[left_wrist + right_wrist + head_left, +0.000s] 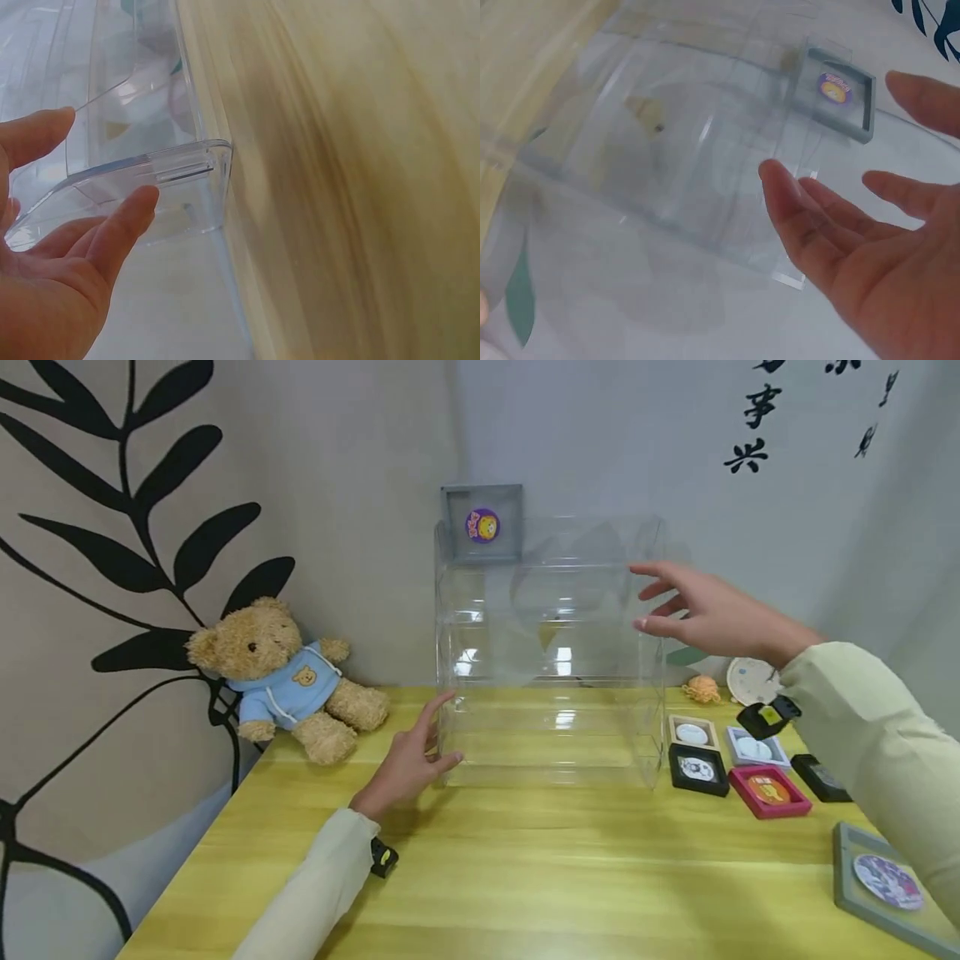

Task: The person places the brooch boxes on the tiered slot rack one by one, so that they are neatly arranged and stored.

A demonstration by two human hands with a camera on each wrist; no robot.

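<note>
A clear plastic tiered display rack [551,774] stands on the wooden table. On its top tier, at the left, a grey square frame [454,545] with a round purple-and-yellow badge [482,525] stands upright. My left hand [408,764] is at the rack's lower left side, thumb and fingers spread. In the left wrist view its fingertips [142,201] come right by the clear side panel [187,161]. Up at the rack's right side, my right hand [701,606] hangs with loosely bent fingers and nothing in it; the right wrist view shows the same frame [869,112] beyond the fingers.
A teddy bear [300,681] in a blue hoodie leans at the table's back left. Right of the rack lie several small framed pieces, including a magenta frame [783,811] and a black one [701,785]. A larger grey frame [847,885] lies at the front right.
</note>
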